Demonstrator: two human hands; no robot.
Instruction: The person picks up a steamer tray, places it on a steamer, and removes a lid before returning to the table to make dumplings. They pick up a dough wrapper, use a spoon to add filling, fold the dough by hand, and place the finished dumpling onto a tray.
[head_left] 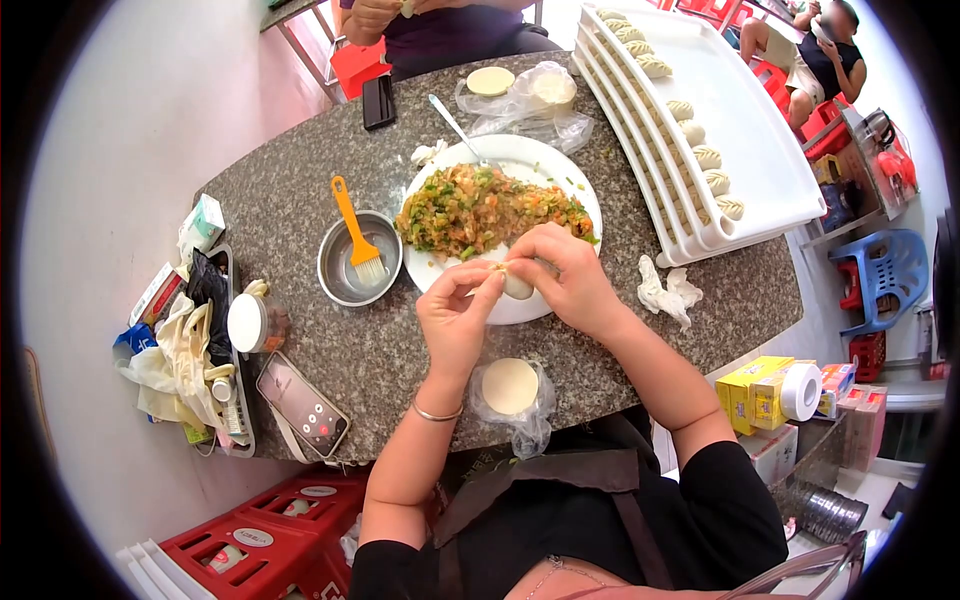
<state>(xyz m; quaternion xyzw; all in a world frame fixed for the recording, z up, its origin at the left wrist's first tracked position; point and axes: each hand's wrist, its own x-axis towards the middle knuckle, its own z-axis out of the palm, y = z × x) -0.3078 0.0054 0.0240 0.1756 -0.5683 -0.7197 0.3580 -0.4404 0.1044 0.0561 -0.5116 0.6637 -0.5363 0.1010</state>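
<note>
My left hand [458, 308] and my right hand [572, 278] meet over the near edge of a white plate [540, 152]. Between their fingertips is a pale dumpling [518, 286], pinched from both sides and partly hidden by the fingers. Chopped vegetable filling [480, 208] is heaped on the plate, and a spoon [452, 120] rests at its far side. Below my hands, a stack of round dough wrappers [510, 386] lies on a clear plastic bag. Left of the plate, a metal bowl [336, 272] holds an orange-handled brush [349, 212].
Stacked white trays [765, 130] bearing several pleated dumplings [716, 181] stand at the right. Crumpled tissue [668, 292] lies near them. A phone [303, 405], a jar [248, 322] and a filled basket [242, 400] line the left edge. Another person [450, 35] sits opposite.
</note>
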